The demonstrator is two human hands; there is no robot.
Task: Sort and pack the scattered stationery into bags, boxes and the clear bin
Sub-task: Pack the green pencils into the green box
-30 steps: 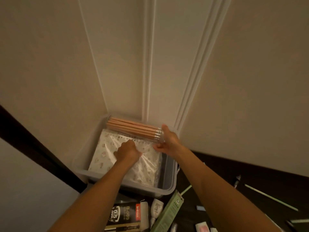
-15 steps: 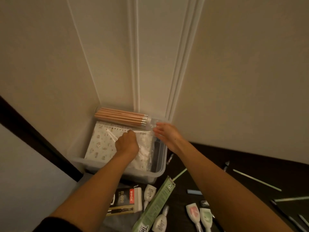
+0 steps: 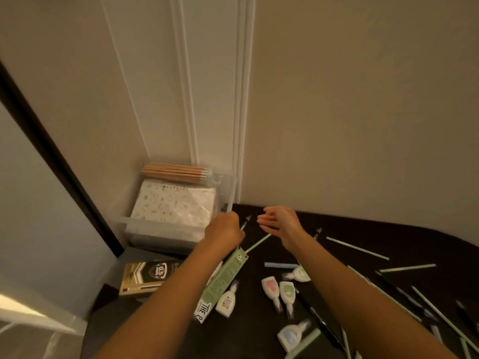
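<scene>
Head view: a clear bin is seen at the far left of the dark counter, set into the corner against the panelled wall. Inside it a bundle of wooden pencils in a clear wrapper is laid along the far side, and a plastic-wrapped spiral notebook with a small printed pattern is laid flat just in front of the bundle. The left hand is seen from the back at the bin's near right corner, fingers curled under; whether anything is gripped cannot be told. The right hand is held over the counter just right of the left, fingers loosely extended and pointing left, nothing held. A dark-tipped pen and a thin green stick are noted on the counter between the two hands. A long green box is partly covered by the left forearm; a black and gold box marked 0.5 mm is lying in front of the bin. Small white dispensers are scattered between the forearms: pink-labelled, green-labelled, blue-labelled, and a white bottle beside the green box. More thin green sticks are strewn to the right, well apart from the bin
</scene>
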